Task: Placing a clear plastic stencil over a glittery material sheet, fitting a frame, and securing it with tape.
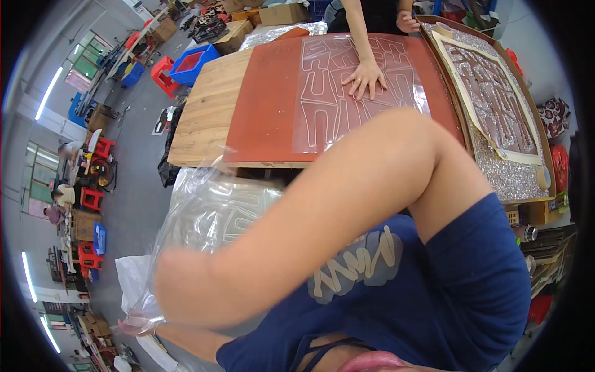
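Observation:
My right arm reaches across to the left, and my right hand (183, 285) is smeared by motion beside a clear plastic sheet (214, 208). Its fingers cannot be made out. Lower left, my left hand (141, 323) is closed at the edge of the crumpled plastic. Cut outlines show on the plastic stack, below the table's front edge. On the red mat (263, 105) lies another clear sheet (319, 133) with looped cut outlines. A co-worker's hand (367, 77) presses flat on that sheet; the co-worker's other hand (407, 22) hangs near the far edge. My right forearm hides part of the near mat.
At right stands a shallow tray (508, 177) of glittery material with a cream frame (524, 124) and tape rolls. Bare wooden board (207, 105) borders the mat's left. Blue crates (194, 64) and a red stool (163, 75) stand on the floor beyond. Other people sit far left.

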A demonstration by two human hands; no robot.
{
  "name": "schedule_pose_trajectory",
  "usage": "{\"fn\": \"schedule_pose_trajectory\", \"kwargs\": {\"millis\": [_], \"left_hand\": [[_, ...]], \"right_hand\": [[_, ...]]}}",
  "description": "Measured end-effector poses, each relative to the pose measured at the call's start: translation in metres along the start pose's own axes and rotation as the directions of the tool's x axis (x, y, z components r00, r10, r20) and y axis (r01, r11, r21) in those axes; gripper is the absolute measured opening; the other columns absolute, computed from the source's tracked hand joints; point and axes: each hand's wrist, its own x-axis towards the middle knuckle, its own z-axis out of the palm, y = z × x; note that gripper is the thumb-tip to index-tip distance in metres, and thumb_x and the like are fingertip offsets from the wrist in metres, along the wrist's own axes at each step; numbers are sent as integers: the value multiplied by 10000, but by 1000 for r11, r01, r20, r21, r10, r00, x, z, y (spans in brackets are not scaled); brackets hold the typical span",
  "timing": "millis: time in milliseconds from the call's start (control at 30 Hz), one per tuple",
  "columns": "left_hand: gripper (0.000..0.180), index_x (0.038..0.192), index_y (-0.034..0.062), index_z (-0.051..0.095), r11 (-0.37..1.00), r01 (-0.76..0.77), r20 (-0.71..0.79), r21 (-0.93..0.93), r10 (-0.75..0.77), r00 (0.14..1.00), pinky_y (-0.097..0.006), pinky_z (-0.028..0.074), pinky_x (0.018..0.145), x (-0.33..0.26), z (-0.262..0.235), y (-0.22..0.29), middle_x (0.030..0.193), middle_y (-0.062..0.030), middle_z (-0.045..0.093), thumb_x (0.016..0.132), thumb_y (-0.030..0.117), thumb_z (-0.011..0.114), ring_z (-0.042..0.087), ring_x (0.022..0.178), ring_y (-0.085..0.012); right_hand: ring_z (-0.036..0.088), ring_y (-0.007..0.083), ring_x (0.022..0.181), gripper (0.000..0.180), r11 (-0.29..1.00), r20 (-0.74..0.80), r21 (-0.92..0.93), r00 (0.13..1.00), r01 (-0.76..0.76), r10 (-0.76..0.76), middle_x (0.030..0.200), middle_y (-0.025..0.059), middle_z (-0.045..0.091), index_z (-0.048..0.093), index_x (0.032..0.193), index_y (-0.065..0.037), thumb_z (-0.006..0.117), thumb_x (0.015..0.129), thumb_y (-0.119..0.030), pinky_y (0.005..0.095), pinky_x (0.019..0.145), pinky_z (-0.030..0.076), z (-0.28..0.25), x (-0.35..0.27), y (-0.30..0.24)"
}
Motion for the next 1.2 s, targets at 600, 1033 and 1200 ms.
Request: {"fn": "schedule_pose_trajectory", "kwargs": {"millis": [600, 1033, 1200], "left_hand": [[335, 1205, -38, 491, 616, 675, 861, -406, 506, 56, -437, 458, 946, -288, 152, 181, 1112, -217, 597, 986, 202, 408, 602, 1028, -324], [364, 1290, 42, 416, 413, 873, 964, -260, 61, 259, -387, 576, 723, -252, 336, 192, 1044, -186, 600, 933, 72, 483, 657, 859, -283], [374, 1290, 50, 407, 571, 798, 911, -190, -201, 360, -340, 575, 692, -230, 391, 100, 1034, -150, 598, 928, 74, 498, 653, 833, -240]], "right_hand": [[631, 312, 918, 251, 32, -694, -272, 219, -962, 686, 936, 70, 685, 726, 932, -281, 569, 751, -208, 440, 777, 500, -148, -334, 389], [628, 346, 880, 160, 44, -872, -51, 65, -998, 486, 895, 196, 645, 708, 828, -82, 614, 717, -147, 405, 776, 509, -136, -197, 567], [663, 305, 728, 152, 344, -734, 197, 94, -918, 673, 755, 173, 669, 687, 771, -12, 614, 669, -98, 394, 676, 525, -36, -80, 644]]}}
